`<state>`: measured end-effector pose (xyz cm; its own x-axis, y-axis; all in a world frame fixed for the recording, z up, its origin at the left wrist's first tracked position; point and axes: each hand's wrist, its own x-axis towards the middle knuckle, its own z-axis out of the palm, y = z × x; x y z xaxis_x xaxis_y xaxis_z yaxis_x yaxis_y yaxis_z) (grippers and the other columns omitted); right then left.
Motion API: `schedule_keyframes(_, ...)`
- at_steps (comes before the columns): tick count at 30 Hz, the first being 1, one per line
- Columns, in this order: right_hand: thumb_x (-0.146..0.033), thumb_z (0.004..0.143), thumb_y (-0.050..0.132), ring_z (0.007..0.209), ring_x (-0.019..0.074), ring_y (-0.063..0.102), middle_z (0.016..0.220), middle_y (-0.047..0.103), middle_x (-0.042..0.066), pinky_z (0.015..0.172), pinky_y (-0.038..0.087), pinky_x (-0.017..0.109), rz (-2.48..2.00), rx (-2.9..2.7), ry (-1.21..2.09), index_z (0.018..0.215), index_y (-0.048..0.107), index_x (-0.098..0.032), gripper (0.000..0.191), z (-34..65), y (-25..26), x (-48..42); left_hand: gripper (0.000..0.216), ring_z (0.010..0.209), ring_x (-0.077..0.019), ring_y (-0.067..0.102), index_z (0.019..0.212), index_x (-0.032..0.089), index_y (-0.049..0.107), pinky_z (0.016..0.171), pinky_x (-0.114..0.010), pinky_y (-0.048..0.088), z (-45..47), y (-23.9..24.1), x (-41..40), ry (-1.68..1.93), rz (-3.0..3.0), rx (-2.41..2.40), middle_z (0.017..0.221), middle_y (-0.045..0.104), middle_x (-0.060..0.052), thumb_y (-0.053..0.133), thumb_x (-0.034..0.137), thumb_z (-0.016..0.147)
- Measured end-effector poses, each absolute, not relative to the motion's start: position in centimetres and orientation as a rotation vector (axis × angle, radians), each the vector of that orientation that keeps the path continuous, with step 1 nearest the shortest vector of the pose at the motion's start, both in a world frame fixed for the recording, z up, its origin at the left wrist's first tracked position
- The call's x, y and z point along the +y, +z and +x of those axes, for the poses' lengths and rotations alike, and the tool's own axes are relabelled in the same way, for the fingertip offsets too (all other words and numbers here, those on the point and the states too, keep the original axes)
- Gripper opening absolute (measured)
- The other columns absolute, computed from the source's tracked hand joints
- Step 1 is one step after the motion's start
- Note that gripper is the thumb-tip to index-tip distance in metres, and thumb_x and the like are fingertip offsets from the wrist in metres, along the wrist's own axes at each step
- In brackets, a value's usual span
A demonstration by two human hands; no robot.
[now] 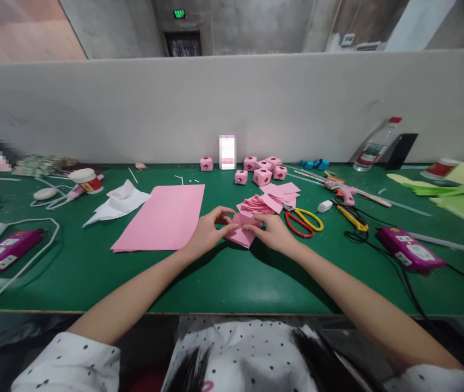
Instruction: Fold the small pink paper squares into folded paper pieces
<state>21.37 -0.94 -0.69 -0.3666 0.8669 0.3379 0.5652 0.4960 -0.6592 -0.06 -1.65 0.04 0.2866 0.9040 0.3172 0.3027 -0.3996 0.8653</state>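
Observation:
A small piece of folded pink paper point(240, 237) is held between my two hands just above the green table. My left hand point(214, 227) grips its left side between thumb and fingers. On its right side, my right hand point(272, 231) pinches the paper with the thumb inward. Right behind my hands lies a loose pile of small pink paper pieces point(258, 203). Scissors point(303, 220) with red and yellow handles rest beside my right hand. To the left of my left hand is a stack of large pink sheets point(164, 218).
Several folded pink paper cubes point(262, 176) stand behind the pile, near an upright phone point(227, 152). Crumpled white tissue point(123, 198) and a paper cup point(86, 180) are at left. A glue gun point(344, 193), utility knife point(351, 216), purple power strip point(409, 249) and bottle point(377, 146) are at right.

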Motion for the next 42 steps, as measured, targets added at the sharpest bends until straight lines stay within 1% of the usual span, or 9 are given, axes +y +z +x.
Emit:
schedule_keyframes(2,-0.042,0.088,0.059,0.057,0.0113,0.041,0.056,0.048,-0.003,0.055,0.028,0.025,-1.177,-2.08,0.57,0.061,0.055,-0.016,0.038,21.4,-0.8,-0.9,0.038,0.083,-0.0179,0.065,0.11,0.019,0.061,0.079,-0.031,0.051,0.0,-0.2,-1.5,1.078,1.854,1.076,0.087,0.066,-0.002,0.07,0.04,0.08)
schedule_keyframes(7,-0.036,0.09,0.057,0.063,0.015,0.054,0.068,0.067,0.001,0.059,0.035,0.026,-1.187,-2.035,0.598,0.081,0.073,-0.016,0.027,21.3,-0.5,-1.1,0.036,0.082,-0.0175,0.066,0.112,0.019,0.061,0.081,-0.031,0.051,-0.2,-0.3,-1.4,1.056,1.876,1.09,0.086,0.068,-0.002,0.069,0.038,0.081)
schedule_keyframes(10,-0.033,0.09,0.056,0.065,0.0162,0.057,0.073,0.071,0.003,0.06,0.037,0.026,-1.199,-2.021,0.584,0.089,0.076,-0.018,0.025,21.3,-0.4,-1.0,0.035,0.08,-0.0174,0.066,0.111,0.019,0.061,0.08,-0.031,0.051,-0.3,-0.2,-1.4,1.055,1.88,1.099,0.082,0.069,-0.001,0.068,0.036,0.082)
schedule_keyframes(15,-0.034,0.084,0.065,0.072,0.0176,0.06,0.08,0.073,0.004,0.067,0.042,0.028,-1.198,-1.92,0.57,0.085,0.074,-0.018,0.019,21.4,-0.6,-0.7,0.034,0.077,-0.0176,0.066,0.11,0.019,0.061,0.08,-0.033,0.052,-0.3,-0.3,-1.4,1.052,1.855,1.12,0.08,0.069,-0.001,0.068,0.036,0.081)
schedule_keyframes(19,-0.036,0.078,0.07,0.076,0.0184,0.06,0.084,0.072,0.003,0.071,0.044,0.029,-1.208,-1.818,0.604,0.085,0.069,-0.018,0.019,21.6,-0.7,-0.7,0.034,0.082,-0.0182,0.066,0.109,0.018,0.062,0.081,-0.034,0.052,-0.3,-0.4,-1.3,1.06,1.855,1.118,0.089,0.069,-0.003,0.069,0.036,0.081)
schedule_keyframes(29,-0.044,0.089,0.056,0.069,0.017,0.053,0.073,0.063,0.002,0.064,0.037,0.028,-1.223,-1.936,0.487,0.073,0.062,-0.017,0.032,21.5,-0.2,-0.9,0.032,0.108,-0.0215,0.06,0.111,0.019,0.063,0.09,-0.034,0.049,-0.4,-0.4,-1.0,1.112,1.973,1.176,0.118,0.062,-0.009,0.062,0.04,0.087)
schedule_keyframes(34,-0.045,0.089,0.057,0.065,0.0146,0.048,0.067,0.057,0.0,0.061,0.035,0.027,-1.18,-1.886,0.521,0.07,0.059,-0.017,0.034,21.1,0.0,-1.4,0.04,0.102,-0.0215,0.062,0.114,0.018,0.06,0.086,-0.033,0.051,-0.2,-0.4,-1.2,1.044,1.852,1.084,0.119,0.064,-0.009,0.065,0.043,0.084)
schedule_keyframes(37,-0.045,0.088,0.058,0.066,0.0148,0.051,0.068,0.061,0.001,0.062,0.037,0.026,-1.129,-1.872,0.584,0.072,0.062,-0.017,0.033,20.6,0.0,-1.8,0.039,0.091,-0.0199,0.064,0.113,0.017,0.061,0.081,-0.032,0.051,0.0,-0.3,-1.4,0.998,1.828,1.014,0.113,0.067,-0.008,0.065,0.043,0.083)
schedule_keyframes(42,-0.05,0.087,0.059,0.077,0.0187,0.061,0.084,0.07,0.003,0.072,0.043,0.028,-1.018,-1.895,0.731,0.088,0.07,-0.018,0.034,19.9,0.0,-2.3,0.026,0.096,-0.0201,0.062,0.105,0.018,0.063,0.086,-0.031,0.048,-0.1,0.0,-1.6,1.061,1.903,1.022,0.103,0.068,-0.004,0.063,0.031,0.083)
